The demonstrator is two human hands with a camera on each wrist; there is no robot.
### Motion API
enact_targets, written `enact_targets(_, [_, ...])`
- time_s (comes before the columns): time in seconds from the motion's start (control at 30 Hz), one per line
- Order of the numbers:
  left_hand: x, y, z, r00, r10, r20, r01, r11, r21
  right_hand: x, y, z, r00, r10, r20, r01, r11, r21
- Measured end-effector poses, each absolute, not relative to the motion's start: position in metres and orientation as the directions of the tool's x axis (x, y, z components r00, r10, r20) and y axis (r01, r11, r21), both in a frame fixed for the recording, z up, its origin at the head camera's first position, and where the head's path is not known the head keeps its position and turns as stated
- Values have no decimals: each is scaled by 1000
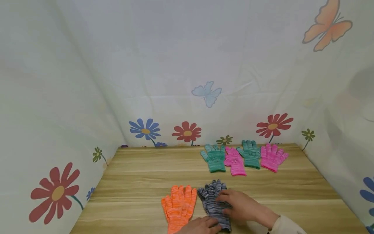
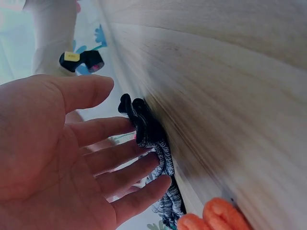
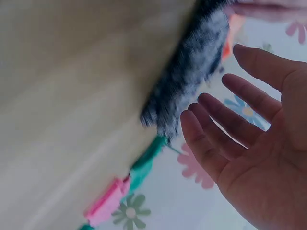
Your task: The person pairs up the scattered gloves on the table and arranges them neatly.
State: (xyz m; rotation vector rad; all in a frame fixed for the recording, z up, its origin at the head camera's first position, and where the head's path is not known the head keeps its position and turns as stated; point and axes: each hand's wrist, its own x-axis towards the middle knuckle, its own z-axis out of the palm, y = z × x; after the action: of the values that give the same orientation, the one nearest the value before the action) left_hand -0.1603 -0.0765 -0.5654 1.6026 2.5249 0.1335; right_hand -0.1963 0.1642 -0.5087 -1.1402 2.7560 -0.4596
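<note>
A grey-and-black striped knit glove (image 1: 212,203) lies flat on the wooden table, fingers pointing away. My left hand (image 1: 201,226) reaches over its cuff end; in the left wrist view that hand (image 2: 86,153) has its fingers spread and extended at the glove (image 2: 165,191). My right hand (image 1: 243,206) is over the glove's right side. The right wrist view shows this hand (image 3: 254,129) with relaxed, slightly bent fingers close to the glove (image 3: 192,72), gripping nothing. Whether the right fingertips touch the fabric is unclear. To the left lies an orange glove (image 1: 181,204), its cuff partly hidden by my left hand.
At the table's back right lie a green glove (image 1: 215,159), a pink glove (image 1: 235,162), another green glove (image 1: 251,154) and another pink glove (image 1: 273,157) in a row. A fabric wall (image 1: 163,65) printed with flowers and butterflies encloses the table (image 1: 140,175).
</note>
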Motion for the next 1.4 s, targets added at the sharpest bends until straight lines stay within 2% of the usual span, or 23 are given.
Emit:
enact_targets(0.17, [-151,-76,-543,-443,891,-101,876,454,163,-204,173,-492,-733,-677,72,-656,675,-339])
enact_targets(0.3, [-154,-78,-543,-473,877,-81,861,480,166,-204,177,-483,-742,-666,83,-649,681,-340])
enact_targets(0.5, [-157,-99,-513,-622,779,-75,773,627,96,-197,170,-489,-725,-689,18,-657,684,-316])
enact_targets(0.6, [-160,-118,-508,-703,704,-101,696,710,109,-194,165,-498,-717,-697,-9,-662,685,-305])
enact_targets(0.73, [-165,-135,-511,-767,620,-163,603,784,144,-191,161,-507,-703,-709,-63,-670,689,-276])
enact_targets(0.93, [-172,-149,-520,-773,612,-165,582,789,199,-190,156,-516,-678,-719,-151,-678,692,-248])
enact_targets(1.2, [-177,-167,-525,-817,567,-103,549,820,163,-197,140,-522,-655,-750,-91,-719,655,-233])
enact_targets(1.4, [-183,-184,-525,-842,517,-152,485,850,203,-204,123,-522,-649,-756,-82,-727,648,-228])
